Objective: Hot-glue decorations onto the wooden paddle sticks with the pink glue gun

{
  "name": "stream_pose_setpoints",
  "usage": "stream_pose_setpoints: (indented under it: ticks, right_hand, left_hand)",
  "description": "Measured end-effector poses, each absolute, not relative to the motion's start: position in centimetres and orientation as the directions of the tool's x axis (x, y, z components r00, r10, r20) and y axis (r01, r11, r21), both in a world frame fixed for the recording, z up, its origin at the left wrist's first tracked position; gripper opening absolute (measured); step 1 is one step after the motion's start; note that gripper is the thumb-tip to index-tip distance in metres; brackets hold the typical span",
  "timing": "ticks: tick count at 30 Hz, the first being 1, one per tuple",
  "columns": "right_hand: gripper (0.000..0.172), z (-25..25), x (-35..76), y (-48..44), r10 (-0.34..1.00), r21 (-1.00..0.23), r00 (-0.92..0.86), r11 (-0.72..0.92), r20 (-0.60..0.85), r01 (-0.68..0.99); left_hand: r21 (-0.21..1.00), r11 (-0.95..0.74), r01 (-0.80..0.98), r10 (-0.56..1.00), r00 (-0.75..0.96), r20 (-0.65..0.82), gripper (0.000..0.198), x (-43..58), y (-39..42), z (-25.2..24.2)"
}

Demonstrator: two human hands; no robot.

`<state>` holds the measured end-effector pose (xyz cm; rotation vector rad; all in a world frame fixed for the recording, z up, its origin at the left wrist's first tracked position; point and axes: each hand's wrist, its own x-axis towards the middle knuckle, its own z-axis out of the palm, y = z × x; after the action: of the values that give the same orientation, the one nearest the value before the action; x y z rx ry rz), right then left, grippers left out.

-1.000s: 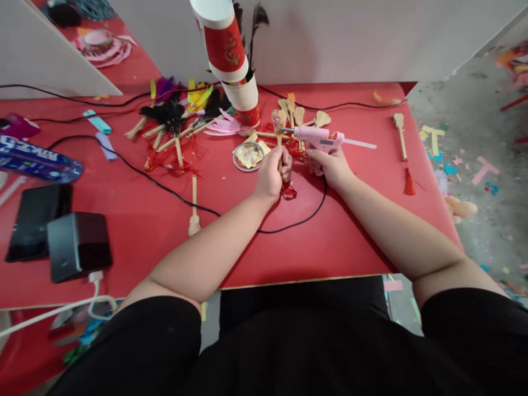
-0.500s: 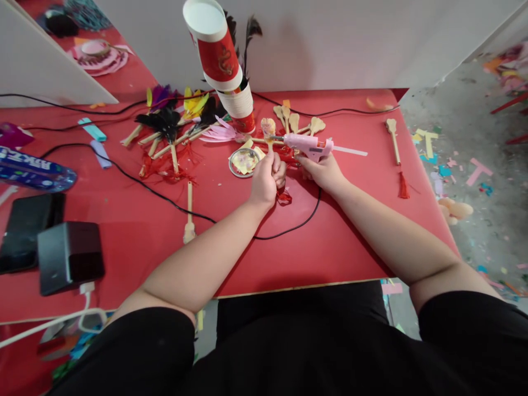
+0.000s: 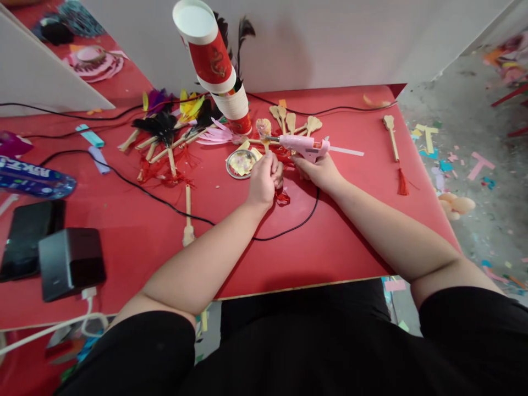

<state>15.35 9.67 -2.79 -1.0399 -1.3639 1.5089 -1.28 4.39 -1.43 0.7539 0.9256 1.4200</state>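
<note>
My left hand [image 3: 265,177] is closed round the handle of a small wooden stick [image 3: 263,129], its rounded, decorated head pointing up. Red tassel threads [image 3: 282,197] hang below that fist. In my right hand [image 3: 317,169] is a pink hot glue gun [image 3: 304,145], with a clear glue stick [image 3: 348,151] jutting from its back. The gun's nozzle points left at the stick's head, at or very near it; contact is too small to tell. Just left of my left hand sits a round metal dish [image 3: 231,174] holding pale yellow bits.
Several wooden sticks [image 3: 291,120] lie behind the gun, and one with a red tassel [image 3: 390,137] at right. Stacked paper cups [image 3: 212,60] stand at the back. Feathered sticks [image 3: 165,137] lie left. A black cord [image 3: 154,191] crosses the table; a power bank [image 3: 74,263] sits left.
The whole view has shifted slightly. Both hands keep their grips, and the glue gun stays by the stick's head with little visible movement.
</note>
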Motion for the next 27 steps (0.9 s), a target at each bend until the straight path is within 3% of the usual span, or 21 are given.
stream_pose_setpoints:
  ticks: [8, 21, 27]
  right_hand:
    - [0.059, -2.37, 15.26, 9.74, 0.965, -0.98, -0.261, -0.039, 0.013, -0.194]
    - [0.057, -2.73, 14.86, 9.83, 0.973, -0.992, -0.232, -0.022, 0.008, -0.126]
    - [0.047, -2.07, 14.82, 9.52, 0.971, -0.995, -0.238, -0.026, -0.003, -0.091]
  left_hand:
    - [0.908, 0.033, -0.418, 0.996, -0.066, -0.066, 0.068, -1.22, 4.17, -1.17]
    - [0.91, -0.026, -0.414, 1.0, -0.017, 0.021, 0.061, -1.51, 4.19, -1.97]
    - [0.907, -0.011, -0.42, 0.999, -0.037, -0.005, 0.064, -1.38, 4.18, -1.73]
